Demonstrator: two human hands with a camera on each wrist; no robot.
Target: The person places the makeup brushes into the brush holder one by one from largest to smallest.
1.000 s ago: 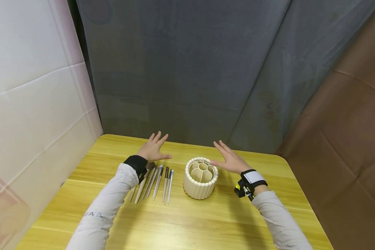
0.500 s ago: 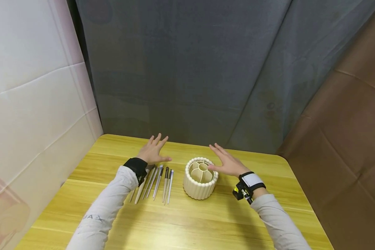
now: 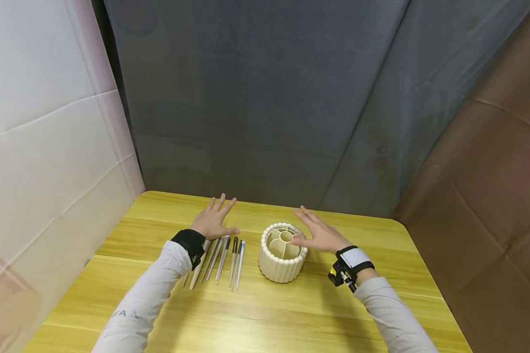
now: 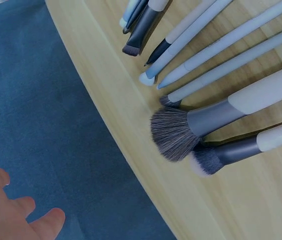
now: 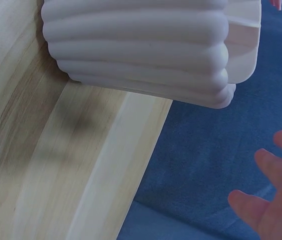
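A cream ribbed round holder (image 3: 283, 252) with inner compartments stands mid-table; its ribbed wall (image 5: 145, 45) fills the right wrist view. Several makeup brushes (image 3: 221, 256) lie in a row to its left, their bristle heads (image 4: 173, 132) close in the left wrist view. My left hand (image 3: 215, 220) hovers flat with spread fingers just beyond the brush heads, holding nothing. My right hand (image 3: 318, 233) is spread flat beside the holder's right rim, thumb near the rim, holding nothing.
The yellow wooden table (image 3: 256, 314) is boxed in by a white panel (image 3: 48, 147) on the left, a grey curtain (image 3: 269, 98) behind and a brown sheet (image 3: 490, 196) on the right. Bare tabletop lies in front of the holder.
Both hands have sunk a little toward the table. The right hand has drifted left, closer to the holder's rim. Brushes and holder have not moved.
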